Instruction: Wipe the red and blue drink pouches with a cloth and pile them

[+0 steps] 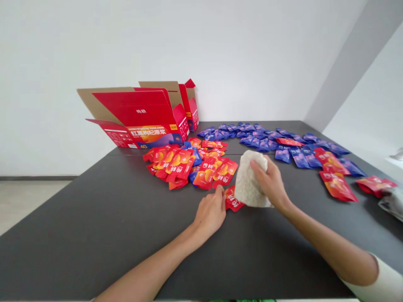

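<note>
While our right hand (270,181) pinches the cloth (250,182), our left hand (210,212) curls at the left edge of the near red packet (232,201), pinching or not we can't tell; best we steady it flat on the worktop (94,218).

Boxes (141,110) back left on table (94,222), pouch pile (180,162) before them, cloth (248,180) right of pile, pouches (263,145) beyond

An off-white cloth (251,183), held at a tilt, hides the right part of a red pouch (231,200) lying slantwise, its white-lettered face up.
</note>
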Demonstrator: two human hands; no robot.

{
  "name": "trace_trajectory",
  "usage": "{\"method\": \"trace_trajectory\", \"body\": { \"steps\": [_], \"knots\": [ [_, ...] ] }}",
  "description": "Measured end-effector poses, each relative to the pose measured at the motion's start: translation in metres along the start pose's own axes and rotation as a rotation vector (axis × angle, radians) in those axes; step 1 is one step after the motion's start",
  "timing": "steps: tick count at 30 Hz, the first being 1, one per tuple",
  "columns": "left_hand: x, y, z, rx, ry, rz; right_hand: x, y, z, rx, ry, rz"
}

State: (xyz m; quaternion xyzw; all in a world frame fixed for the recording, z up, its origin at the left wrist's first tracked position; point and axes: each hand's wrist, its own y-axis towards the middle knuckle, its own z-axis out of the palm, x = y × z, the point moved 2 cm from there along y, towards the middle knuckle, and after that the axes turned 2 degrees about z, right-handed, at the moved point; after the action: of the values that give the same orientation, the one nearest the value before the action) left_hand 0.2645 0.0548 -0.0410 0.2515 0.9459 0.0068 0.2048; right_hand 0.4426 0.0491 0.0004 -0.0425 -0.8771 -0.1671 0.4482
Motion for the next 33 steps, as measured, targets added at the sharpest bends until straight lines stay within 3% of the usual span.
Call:
{"method": "trace_trajectory", "body": {
  "steps": [5, 9, 11, 15, 20, 22, 25, 27, 30, 33],
  "knots": [
    [-0.004, -0.002, 0.003, 0.099, 0.153, 0.004, 0.011, -0.032, 0.034, 0.243, -0.550, -0.231],
    [-0.004, -0.001, 0.003, 0.105, 0.205, 0.004, 0.003, -0.025, 0.032, 0.189, -0.834, -0.070],
    [-0.005, -0.001, 0.003, 0.102, 0.226, 0.007, 0.004, -0.024, 0.031, 0.206, -0.861, -0.058],
    [-0.007, -0.001, 0.003, 0.115, 0.253, 0.021, 0.011, -0.030, 0.036, 0.371, -0.819, -0.221],
    [-0.008, -0.001, 0.002, 0.128, 0.263, -0.006, 0.005, -0.019, 0.023, 0.225, -0.910, -0.011],
    [-0.008, 0.000, 0.002, 0.126, 0.271, -0.003, 0.007, -0.022, 0.024, 0.254, -0.895, -0.068],
    [-0.007, 0.000, 0.003, 0.138, 0.284, 0.028, 0.011, -0.032, 0.030, 0.394, -0.818, -0.271],
    [-0.006, 0.000, 0.003, 0.143, 0.283, 0.047, 0.009, -0.031, 0.029, 0.387, -0.827, -0.244],
    [-0.006, 0.000, 0.003, 0.128, 0.273, 0.052, 0.002, -0.022, 0.022, 0.261, -0.917, -0.060],
    [-0.008, -0.001, 0.002, 0.123, 0.274, 0.046, 0.006, -0.025, 0.023, 0.280, -0.924, -0.137]
  ]
}}
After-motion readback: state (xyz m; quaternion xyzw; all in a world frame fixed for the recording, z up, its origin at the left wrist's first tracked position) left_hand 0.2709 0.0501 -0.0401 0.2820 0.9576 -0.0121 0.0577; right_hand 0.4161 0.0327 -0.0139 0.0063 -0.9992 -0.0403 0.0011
